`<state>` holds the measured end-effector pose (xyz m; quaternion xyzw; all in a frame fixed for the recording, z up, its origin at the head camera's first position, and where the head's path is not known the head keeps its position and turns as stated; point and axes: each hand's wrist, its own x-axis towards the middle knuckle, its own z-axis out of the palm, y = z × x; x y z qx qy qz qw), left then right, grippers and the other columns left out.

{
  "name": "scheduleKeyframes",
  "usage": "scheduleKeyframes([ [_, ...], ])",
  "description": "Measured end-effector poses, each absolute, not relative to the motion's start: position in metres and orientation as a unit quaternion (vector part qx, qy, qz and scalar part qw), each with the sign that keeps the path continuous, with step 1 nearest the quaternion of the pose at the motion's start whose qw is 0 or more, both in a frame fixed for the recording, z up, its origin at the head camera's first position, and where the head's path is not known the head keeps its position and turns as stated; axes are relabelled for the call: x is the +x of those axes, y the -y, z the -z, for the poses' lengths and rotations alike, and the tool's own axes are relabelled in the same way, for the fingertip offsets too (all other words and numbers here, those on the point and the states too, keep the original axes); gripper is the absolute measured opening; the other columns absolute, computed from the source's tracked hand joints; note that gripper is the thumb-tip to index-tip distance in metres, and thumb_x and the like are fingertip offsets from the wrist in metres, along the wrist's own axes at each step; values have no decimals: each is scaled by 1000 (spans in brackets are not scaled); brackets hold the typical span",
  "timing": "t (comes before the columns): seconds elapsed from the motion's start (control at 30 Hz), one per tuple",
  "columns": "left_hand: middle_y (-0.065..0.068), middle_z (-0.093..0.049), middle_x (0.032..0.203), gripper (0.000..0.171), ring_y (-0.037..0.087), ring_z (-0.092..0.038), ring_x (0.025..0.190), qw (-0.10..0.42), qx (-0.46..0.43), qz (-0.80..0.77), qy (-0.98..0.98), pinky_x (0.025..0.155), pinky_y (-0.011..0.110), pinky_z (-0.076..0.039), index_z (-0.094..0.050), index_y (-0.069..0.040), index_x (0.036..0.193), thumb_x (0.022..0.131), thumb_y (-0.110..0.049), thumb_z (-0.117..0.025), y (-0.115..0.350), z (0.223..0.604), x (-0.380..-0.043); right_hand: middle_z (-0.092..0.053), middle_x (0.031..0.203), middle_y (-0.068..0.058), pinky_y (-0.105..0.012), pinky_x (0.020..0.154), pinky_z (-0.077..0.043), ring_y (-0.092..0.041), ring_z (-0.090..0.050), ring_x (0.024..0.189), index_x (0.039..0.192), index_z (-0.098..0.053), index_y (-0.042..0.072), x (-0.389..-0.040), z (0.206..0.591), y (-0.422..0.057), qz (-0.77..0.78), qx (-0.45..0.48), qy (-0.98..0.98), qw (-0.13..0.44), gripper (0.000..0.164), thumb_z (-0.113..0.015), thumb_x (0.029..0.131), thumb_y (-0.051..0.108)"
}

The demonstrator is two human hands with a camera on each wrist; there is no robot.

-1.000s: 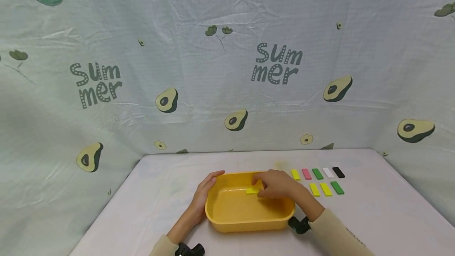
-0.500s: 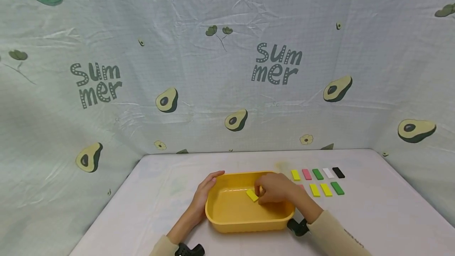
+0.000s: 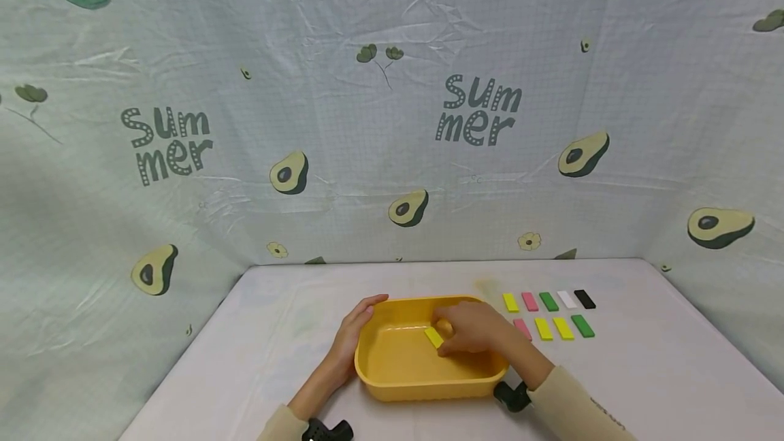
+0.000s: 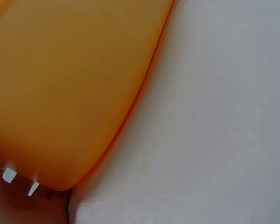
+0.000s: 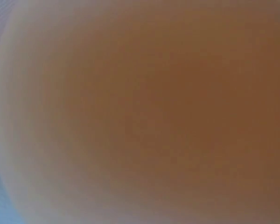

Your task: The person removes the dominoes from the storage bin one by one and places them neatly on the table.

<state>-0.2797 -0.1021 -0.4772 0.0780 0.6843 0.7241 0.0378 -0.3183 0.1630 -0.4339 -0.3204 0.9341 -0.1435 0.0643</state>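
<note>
A yellow tub [image 3: 404, 363] stands on the table, its side filling much of the left wrist view. My left hand [image 3: 350, 337] holds the tub's left side, fingers along the outer wall and thumb by the rim. Inside, a small yellow block [image 3: 433, 337] lies near the tub's middle. My right hand [image 3: 474, 329] reaches over the right side into the tub. Its forefinger and thumb are at either end of this block, pinching it. Only a brown-orange blur appears in the right wrist view, so the fingers are hidden there.
Right of the tub, two rows of small flat blocks lie on the white-covered table [image 3: 257, 346]: yellow [image 3: 510, 302], pink [image 3: 529, 301], green [image 3: 548, 301], white [image 3: 566, 299] and black [image 3: 584, 299]. A printed cloth [image 3: 343, 107] hangs behind.
The yellow block in the tub has turned from lying crosswise to slanting. My right hand has shifted slightly, its thumb closing in on the block's near end. The left hand keeps its place.
</note>
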Motion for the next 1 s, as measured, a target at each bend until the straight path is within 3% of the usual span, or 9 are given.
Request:
scheduleKeyframes([
  [0.33, 21, -48, 153, 53, 18, -59, 124, 39, 90, -715, -693, 102, 23, -50, -44, -3, 153, 112, -35, -36, 105, 475, -279, -66, 92, 10, -39, 85, -52, -13, -53, 82, 115, -72, 21, -319, 434, -161, 136, -319, -935, 72, 43, -85, 81, 45],
  [0.73, 19, -49, 153, 53, 25, -56, 130, 49, 78, -724, -684, 105, 31, -50, -41, -4, 155, 112, -34, -34, 102, 475, -284, -67, 90, 8, -40, 85, -52, -13, -54, 82, 110, -75, 17, -321, 427, -163, 146, -320, -934, 57, 42, -86, 79, 43],
  [1.0, 18, -49, 152, 55, 23, -57, 127, 48, 74, -727, -681, 104, 30, -50, -39, -3, 156, 111, -36, -35, 99, 474, -284, -58, 77, 6, -29, 65, -41, -14, -53, 75, 110, -75, 18, -327, 419, -168, 213, -308, -922, 100, 39, -87, 80, 40],
])
